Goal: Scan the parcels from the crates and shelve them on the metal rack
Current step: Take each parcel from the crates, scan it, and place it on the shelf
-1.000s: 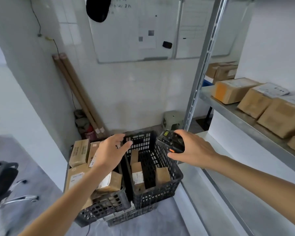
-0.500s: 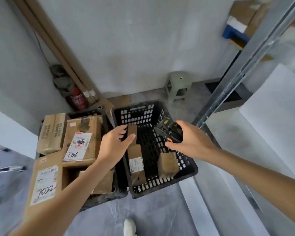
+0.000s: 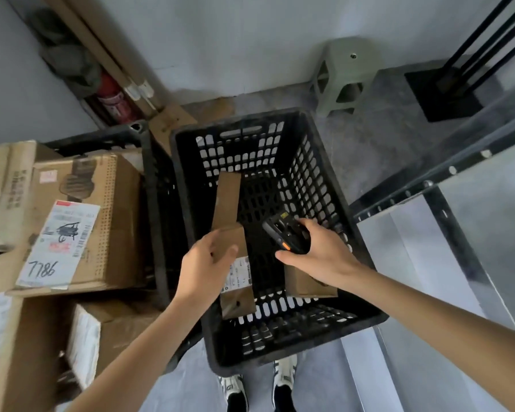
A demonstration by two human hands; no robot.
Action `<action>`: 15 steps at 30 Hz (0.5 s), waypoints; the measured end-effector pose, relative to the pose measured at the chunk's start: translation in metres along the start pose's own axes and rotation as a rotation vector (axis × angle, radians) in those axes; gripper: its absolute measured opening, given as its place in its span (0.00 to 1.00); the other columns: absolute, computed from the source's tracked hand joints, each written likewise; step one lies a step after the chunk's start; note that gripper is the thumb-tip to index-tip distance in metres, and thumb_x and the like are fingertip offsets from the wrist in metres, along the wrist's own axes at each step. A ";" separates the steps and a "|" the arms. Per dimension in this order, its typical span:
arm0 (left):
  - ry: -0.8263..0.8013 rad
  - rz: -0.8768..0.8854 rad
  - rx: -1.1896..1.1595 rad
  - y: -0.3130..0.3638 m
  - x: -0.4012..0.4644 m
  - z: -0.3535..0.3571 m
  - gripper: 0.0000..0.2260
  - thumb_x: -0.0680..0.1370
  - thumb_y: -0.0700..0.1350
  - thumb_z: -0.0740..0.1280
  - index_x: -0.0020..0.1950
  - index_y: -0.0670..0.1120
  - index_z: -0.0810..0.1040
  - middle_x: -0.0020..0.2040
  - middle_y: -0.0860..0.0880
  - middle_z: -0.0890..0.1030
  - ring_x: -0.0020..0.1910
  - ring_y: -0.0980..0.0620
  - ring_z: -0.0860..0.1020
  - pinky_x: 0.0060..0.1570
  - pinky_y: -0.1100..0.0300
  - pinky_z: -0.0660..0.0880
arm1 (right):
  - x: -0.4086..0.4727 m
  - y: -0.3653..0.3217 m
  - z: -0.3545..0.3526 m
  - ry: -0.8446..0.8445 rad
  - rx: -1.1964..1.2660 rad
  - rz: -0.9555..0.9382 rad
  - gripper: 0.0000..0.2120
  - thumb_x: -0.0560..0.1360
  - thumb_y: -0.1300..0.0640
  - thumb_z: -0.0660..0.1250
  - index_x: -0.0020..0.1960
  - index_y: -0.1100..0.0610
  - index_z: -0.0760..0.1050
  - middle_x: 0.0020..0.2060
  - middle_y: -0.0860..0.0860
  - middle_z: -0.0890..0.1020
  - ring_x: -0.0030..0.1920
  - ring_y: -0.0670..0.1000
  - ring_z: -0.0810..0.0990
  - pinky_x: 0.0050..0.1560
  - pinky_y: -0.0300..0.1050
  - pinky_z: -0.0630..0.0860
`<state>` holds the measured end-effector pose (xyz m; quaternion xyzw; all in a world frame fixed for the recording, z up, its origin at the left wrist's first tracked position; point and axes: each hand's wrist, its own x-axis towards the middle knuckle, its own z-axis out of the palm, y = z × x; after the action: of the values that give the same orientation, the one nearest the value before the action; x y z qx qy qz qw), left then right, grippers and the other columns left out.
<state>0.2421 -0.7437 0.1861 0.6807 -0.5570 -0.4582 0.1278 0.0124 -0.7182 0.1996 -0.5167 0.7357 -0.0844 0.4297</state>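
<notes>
Parcels of plain brown cardboard sit in the black plastic crate [image 3: 324, 179], whose walls and floor are a grid of slots. Nearest, the left hand [image 3: 204, 270] curls round the top of a tall, narrow box [image 3: 235, 281] with a white printed label, standing by the crate's near-left corner. Beside it the right hand [image 3: 318, 255] grasps a black handheld scanner [image 3: 283, 233] with an orange side button; its screen is too dark to read. Under that hand a squat box [image 3: 306, 285] is half hidden. A slim box [image 3: 228, 200] leans on the crate's left wall. Farther right, the metal rack [image 3: 446, 173] is cut off.
</notes>
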 end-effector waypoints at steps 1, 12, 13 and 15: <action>0.008 -0.010 0.005 -0.004 0.002 0.006 0.27 0.81 0.51 0.69 0.79 0.47 0.67 0.72 0.49 0.75 0.72 0.51 0.72 0.66 0.60 0.69 | 0.007 0.004 0.004 -0.024 0.006 -0.002 0.30 0.71 0.39 0.76 0.68 0.46 0.72 0.54 0.39 0.80 0.56 0.43 0.79 0.61 0.45 0.77; 0.124 -0.062 -0.002 -0.013 0.019 0.046 0.27 0.83 0.48 0.66 0.80 0.47 0.62 0.74 0.51 0.71 0.71 0.51 0.72 0.68 0.60 0.68 | 0.066 0.022 0.021 -0.115 0.032 -0.051 0.36 0.70 0.37 0.76 0.73 0.49 0.69 0.56 0.40 0.81 0.55 0.43 0.81 0.58 0.45 0.80; 0.135 -0.069 -0.007 -0.014 0.020 0.048 0.28 0.83 0.48 0.65 0.81 0.47 0.60 0.75 0.50 0.69 0.72 0.50 0.71 0.68 0.61 0.67 | 0.070 0.022 0.020 -0.121 0.027 -0.051 0.36 0.71 0.38 0.76 0.74 0.49 0.69 0.56 0.41 0.81 0.54 0.43 0.81 0.57 0.44 0.80; 0.150 -0.089 -0.011 -0.014 0.021 0.052 0.30 0.83 0.47 0.65 0.82 0.47 0.56 0.79 0.49 0.65 0.74 0.50 0.69 0.69 0.60 0.66 | 0.080 0.021 0.020 -0.134 0.019 -0.059 0.37 0.71 0.38 0.76 0.74 0.49 0.68 0.57 0.41 0.81 0.54 0.43 0.81 0.56 0.44 0.80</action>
<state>0.2103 -0.7400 0.1376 0.7365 -0.5127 -0.4141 0.1525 0.0048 -0.7689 0.1322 -0.5385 0.6888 -0.0691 0.4804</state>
